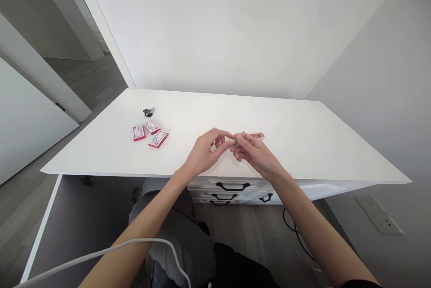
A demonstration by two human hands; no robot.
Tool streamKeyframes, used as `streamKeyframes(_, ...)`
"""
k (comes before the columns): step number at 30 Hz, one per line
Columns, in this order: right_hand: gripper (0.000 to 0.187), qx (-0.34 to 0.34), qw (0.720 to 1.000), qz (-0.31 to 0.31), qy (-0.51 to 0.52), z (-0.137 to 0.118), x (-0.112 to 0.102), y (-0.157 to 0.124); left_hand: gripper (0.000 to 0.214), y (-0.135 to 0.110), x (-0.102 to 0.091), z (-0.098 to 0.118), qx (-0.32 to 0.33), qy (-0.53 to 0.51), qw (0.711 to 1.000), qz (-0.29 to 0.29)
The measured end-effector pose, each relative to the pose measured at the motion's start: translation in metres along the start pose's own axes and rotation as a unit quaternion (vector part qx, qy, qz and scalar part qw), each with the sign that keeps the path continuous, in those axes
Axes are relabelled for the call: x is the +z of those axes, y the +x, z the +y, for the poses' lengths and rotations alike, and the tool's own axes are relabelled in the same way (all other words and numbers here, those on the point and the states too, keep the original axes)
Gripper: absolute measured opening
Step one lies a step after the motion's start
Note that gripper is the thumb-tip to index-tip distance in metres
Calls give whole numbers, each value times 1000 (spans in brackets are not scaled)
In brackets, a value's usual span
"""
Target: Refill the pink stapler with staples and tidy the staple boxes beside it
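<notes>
Fingertips (231, 143) meet at small gray piece (235, 143) over white tabletop (188, 104)

Thumb and forefinger of the right hand (255, 151) pinch the piece near the front middle of the tabletop, the other fingers curled beneath. The left hand (206, 148) brings thumb and forefinger to the same spot; whether it also grips cannot be told. Just beyond the right hand, partly hidden by it, sits a pink tray (262, 135), its contents too small to identify. Well to the left lie three red-and-white boxes (158, 139) in a loose cluster, near a small black-and-silver object (148, 112). Below the front edge, drawers carry black handles (233, 187), while a white cable (134, 240) arcs across the left forearm (151, 218).
</notes>
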State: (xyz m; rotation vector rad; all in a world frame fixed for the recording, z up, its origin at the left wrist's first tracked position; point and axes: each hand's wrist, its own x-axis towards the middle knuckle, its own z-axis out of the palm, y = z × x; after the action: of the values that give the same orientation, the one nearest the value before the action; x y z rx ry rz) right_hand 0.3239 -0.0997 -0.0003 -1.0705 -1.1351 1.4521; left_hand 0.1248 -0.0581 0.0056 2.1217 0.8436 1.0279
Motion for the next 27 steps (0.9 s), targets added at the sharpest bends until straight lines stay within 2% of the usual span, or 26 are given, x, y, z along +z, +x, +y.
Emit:
streamKeyframes(5, 46, 8, 999, -39, -12, -3, -2, -1, 24, 2, -4, 4, -42, -46, 998, -10)
streamKeyframes(11, 47, 6, 999, -43, -26, -3, 1, 0, 28, -1, -3, 4, -67, -72, 995, -24)
streamKeyframes(16, 42, -64, 996, -25, -59, -1, 3, -6, 29, -2, -2, 3, -70, -104, 992, -19)
streamKeyframes(21, 33, -152, 979, 4, -139, 1, 7, -14, 30, -3, -1, 7, -77, -139, 987, -13)
streamKeyframes(24, 31, -179, 968, 20, -177, 1, 7, -16, 31, -5, -1, 7, -63, -114, 991, -8)
streamKeyframes(27, 29, -199, 950, 66, -232, -1, -3, -16, 27, -11, -5, -2, -21, -2, 999, 34)
